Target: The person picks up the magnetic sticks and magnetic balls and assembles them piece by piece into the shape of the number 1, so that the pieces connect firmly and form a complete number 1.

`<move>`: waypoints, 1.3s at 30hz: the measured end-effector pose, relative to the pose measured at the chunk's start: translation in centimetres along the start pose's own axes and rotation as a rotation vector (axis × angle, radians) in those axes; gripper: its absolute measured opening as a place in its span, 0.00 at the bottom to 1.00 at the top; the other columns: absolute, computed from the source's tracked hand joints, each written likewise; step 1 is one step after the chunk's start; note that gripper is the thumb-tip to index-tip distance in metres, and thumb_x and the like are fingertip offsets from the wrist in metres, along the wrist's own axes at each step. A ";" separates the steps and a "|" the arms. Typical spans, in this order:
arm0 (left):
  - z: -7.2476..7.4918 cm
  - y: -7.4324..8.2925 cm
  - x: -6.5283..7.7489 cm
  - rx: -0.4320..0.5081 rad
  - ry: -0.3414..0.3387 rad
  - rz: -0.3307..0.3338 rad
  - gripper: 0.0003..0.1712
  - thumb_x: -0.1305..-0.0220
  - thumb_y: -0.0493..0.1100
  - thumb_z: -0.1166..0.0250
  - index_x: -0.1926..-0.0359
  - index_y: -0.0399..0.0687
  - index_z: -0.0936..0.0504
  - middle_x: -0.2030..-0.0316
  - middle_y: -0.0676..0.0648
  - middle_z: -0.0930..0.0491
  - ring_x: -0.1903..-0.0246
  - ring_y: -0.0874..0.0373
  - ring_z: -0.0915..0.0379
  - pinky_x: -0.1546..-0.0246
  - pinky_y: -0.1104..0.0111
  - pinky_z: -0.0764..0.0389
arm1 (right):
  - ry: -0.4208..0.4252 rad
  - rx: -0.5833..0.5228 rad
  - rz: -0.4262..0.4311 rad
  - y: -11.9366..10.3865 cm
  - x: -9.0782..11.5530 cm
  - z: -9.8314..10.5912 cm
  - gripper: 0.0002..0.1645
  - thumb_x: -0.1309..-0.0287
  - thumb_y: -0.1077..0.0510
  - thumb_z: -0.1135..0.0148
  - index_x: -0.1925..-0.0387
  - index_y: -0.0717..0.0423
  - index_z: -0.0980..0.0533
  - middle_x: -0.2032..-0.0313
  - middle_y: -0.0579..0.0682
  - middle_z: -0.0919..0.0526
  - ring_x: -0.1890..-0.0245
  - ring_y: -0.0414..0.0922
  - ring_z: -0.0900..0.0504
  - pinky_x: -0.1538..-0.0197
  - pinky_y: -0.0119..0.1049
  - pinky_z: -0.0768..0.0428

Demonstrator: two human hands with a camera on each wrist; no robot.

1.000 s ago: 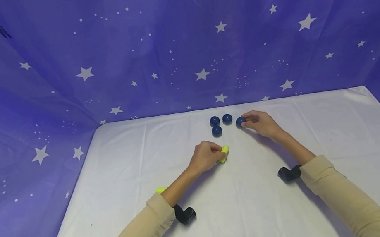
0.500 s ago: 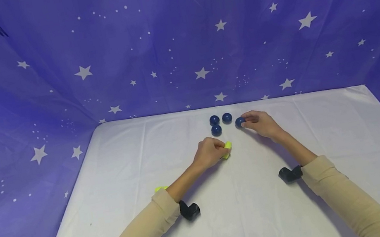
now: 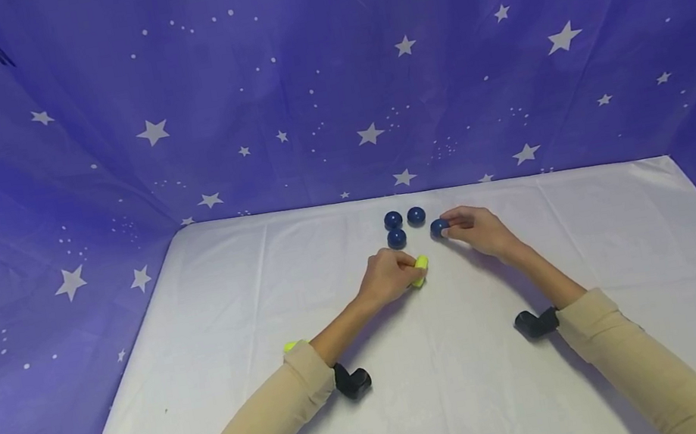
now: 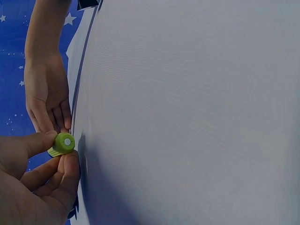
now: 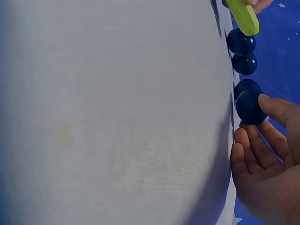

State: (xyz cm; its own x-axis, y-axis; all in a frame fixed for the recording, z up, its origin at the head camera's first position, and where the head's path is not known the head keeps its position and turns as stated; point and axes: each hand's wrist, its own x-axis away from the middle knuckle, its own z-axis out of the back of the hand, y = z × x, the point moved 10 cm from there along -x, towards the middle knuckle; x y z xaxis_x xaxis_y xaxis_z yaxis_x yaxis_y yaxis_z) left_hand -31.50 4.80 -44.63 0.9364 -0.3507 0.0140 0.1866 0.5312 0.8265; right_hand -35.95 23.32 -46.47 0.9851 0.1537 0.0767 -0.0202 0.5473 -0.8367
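Note:
A short yellow-green rod (image 3: 422,263), with a silver disc in its end (image 4: 68,141), is pinched between thumb and fingers of my left hand (image 3: 387,276). To its right and farther back, my right hand (image 3: 480,230) holds a glossy dark blue ball (image 3: 438,226) by thumb and fingertips. A small gap separates the rod from this ball in the head view. Behind the left hand, three more blue balls stand on the cloth: one at the back (image 3: 393,220), one in front of it (image 3: 396,239) and one to the right (image 3: 416,216).
A second yellow-green piece (image 3: 290,346) lies by the left sleeve, mostly hidden behind it. Black wrist cameras (image 3: 353,382) stick out inward from both cuffs. The white-covered table (image 3: 209,294) ends at a purple starry curtain (image 3: 279,136) at the back and sides.
My left hand has carried the rod forward and to the right, closer to the held ball. The right hand has shifted slightly toward me with its ball. The other balls have stayed put.

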 end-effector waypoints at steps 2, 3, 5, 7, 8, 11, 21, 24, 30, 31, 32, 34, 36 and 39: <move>-0.1 0.1 -0.1 -0.004 -0.002 -0.007 0.12 0.42 0.40 0.26 0.59 0.37 0.11 0.72 0.50 0.14 0.77 0.66 0.25 0.77 0.77 0.27 | -0.005 -0.005 0.003 -0.1 0.1 -0.1 0.26 0.33 0.55 0.36 0.38 0.62 0.26 0.44 0.63 0.20 0.40 0.60 0.25 0.38 0.54 0.29; -0.1 0.1 -0.1 -0.005 -0.003 -0.009 0.12 0.42 0.40 0.26 0.60 0.37 0.11 0.72 0.50 0.14 0.77 0.66 0.25 0.76 0.77 0.27 | -0.009 -0.007 0.003 -0.1 0.2 -0.2 0.26 0.33 0.55 0.36 0.38 0.62 0.26 0.44 0.63 0.20 0.40 0.60 0.25 0.37 0.55 0.29; -0.2 0.2 -0.2 -0.013 -0.004 -0.017 0.11 0.42 0.40 0.27 0.60 0.37 0.11 0.72 0.49 0.14 0.77 0.66 0.25 0.76 0.77 0.27 | -0.011 -0.015 0.005 -0.1 0.2 -0.2 0.26 0.34 0.55 0.35 0.38 0.62 0.26 0.45 0.63 0.20 0.40 0.60 0.25 0.37 0.55 0.29; -0.3 0.2 -0.3 -0.027 -0.003 -0.023 0.11 0.41 0.40 0.27 0.61 0.38 0.11 0.72 0.49 0.14 0.77 0.66 0.25 0.76 0.77 0.27 | -0.016 -0.020 0.009 -0.3 0.4 -0.3 0.26 0.34 0.55 0.35 0.38 0.63 0.26 0.45 0.63 0.20 0.40 0.60 0.25 0.37 0.55 0.30; -0.3 0.3 -0.3 -0.032 -0.003 -0.026 0.10 0.41 0.40 0.27 0.61 0.38 0.11 0.72 0.49 0.14 0.77 0.66 0.25 0.76 0.77 0.27 | -0.017 -0.019 0.008 -0.3 0.4 -0.3 0.27 0.34 0.55 0.35 0.38 0.63 0.26 0.45 0.64 0.20 0.40 0.60 0.25 0.37 0.55 0.30; -0.4 0.4 -0.4 -0.047 -0.002 -0.031 0.10 0.41 0.41 0.27 0.61 0.38 0.11 0.72 0.49 0.14 0.77 0.66 0.25 0.75 0.77 0.27 | -0.019 -0.016 -0.001 -0.2 0.5 -0.4 0.27 0.34 0.55 0.35 0.38 0.62 0.26 0.45 0.63 0.19 0.40 0.60 0.24 0.37 0.54 0.30; -1.0 1.0 -0.8 -0.078 -0.005 -0.048 0.09 0.40 0.41 0.27 0.62 0.39 0.10 0.71 0.50 0.14 0.77 0.66 0.27 0.75 0.77 0.29 | -0.034 -0.007 0.005 -0.4 0.8 -0.7 0.26 0.34 0.54 0.34 0.39 0.61 0.25 0.47 0.62 0.19 0.41 0.59 0.24 0.39 0.54 0.27; -1.1 1.2 -0.9 -0.088 -0.002 -0.051 0.09 0.40 0.41 0.28 0.62 0.40 0.10 0.71 0.50 0.14 0.77 0.66 0.27 0.75 0.77 0.29 | -0.044 -0.003 0.008 -0.5 0.9 -0.9 0.26 0.34 0.54 0.34 0.39 0.61 0.25 0.47 0.62 0.19 0.41 0.59 0.24 0.39 0.55 0.27; -1.3 1.3 -1.2 -0.085 -0.003 -0.026 0.11 0.40 0.41 0.28 0.59 0.38 0.11 0.67 0.48 0.13 0.74 0.65 0.25 0.73 0.77 0.27 | -0.047 0.008 0.020 -0.6 1.1 -1.1 0.26 0.34 0.54 0.35 0.39 0.61 0.25 0.46 0.62 0.19 0.41 0.60 0.24 0.39 0.55 0.27; -1.3 1.3 -1.2 -0.082 -0.003 -0.021 0.11 0.40 0.41 0.28 0.59 0.38 0.11 0.67 0.47 0.13 0.74 0.65 0.25 0.73 0.77 0.26 | -0.045 0.008 0.023 -0.6 1.1 -1.1 0.26 0.34 0.54 0.34 0.39 0.61 0.25 0.47 0.62 0.19 0.42 0.60 0.23 0.40 0.55 0.27; -1.3 1.3 -1.2 -0.078 -0.002 -0.018 0.12 0.39 0.41 0.28 0.58 0.38 0.11 0.67 0.47 0.13 0.74 0.65 0.25 0.73 0.77 0.26 | -0.047 0.009 0.029 -0.7 1.2 -1.2 0.26 0.34 0.54 0.34 0.39 0.61 0.25 0.47 0.63 0.19 0.42 0.60 0.23 0.40 0.55 0.27; -1.3 1.2 -1.3 -0.072 0.001 -0.014 0.11 0.40 0.40 0.28 0.59 0.37 0.11 0.68 0.48 0.13 0.75 0.65 0.25 0.74 0.77 0.27 | -0.050 0.007 0.039 -0.9 1.2 -1.3 0.26 0.34 0.54 0.34 0.39 0.62 0.25 0.47 0.63 0.18 0.43 0.61 0.23 0.40 0.55 0.26; -1.3 1.2 -1.4 -0.067 0.002 -0.012 0.11 0.40 0.40 0.28 0.59 0.38 0.11 0.69 0.49 0.13 0.76 0.65 0.26 0.75 0.77 0.28 | -0.050 0.007 0.041 -0.9 1.2 -1.4 0.26 0.34 0.55 0.34 0.39 0.62 0.25 0.48 0.63 0.18 0.43 0.60 0.22 0.41 0.55 0.26; -1.4 1.1 -1.5 -0.065 0.004 -0.012 0.09 0.40 0.40 0.28 0.61 0.38 0.10 0.71 0.50 0.14 0.78 0.65 0.28 0.77 0.77 0.30 | -0.055 0.002 0.042 -0.8 1.3 -1.6 0.25 0.34 0.55 0.34 0.39 0.62 0.25 0.48 0.62 0.18 0.43 0.60 0.22 0.41 0.54 0.26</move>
State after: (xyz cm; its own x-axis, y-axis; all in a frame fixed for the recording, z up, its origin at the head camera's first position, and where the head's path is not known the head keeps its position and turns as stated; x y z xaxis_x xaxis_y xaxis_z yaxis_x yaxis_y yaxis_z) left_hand -32.29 6.94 -44.53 0.9350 -0.3545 0.0022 0.2164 0.5757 0.7885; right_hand -34.43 21.75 -46.52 0.9725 0.2218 0.0713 -0.0619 0.5411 -0.8387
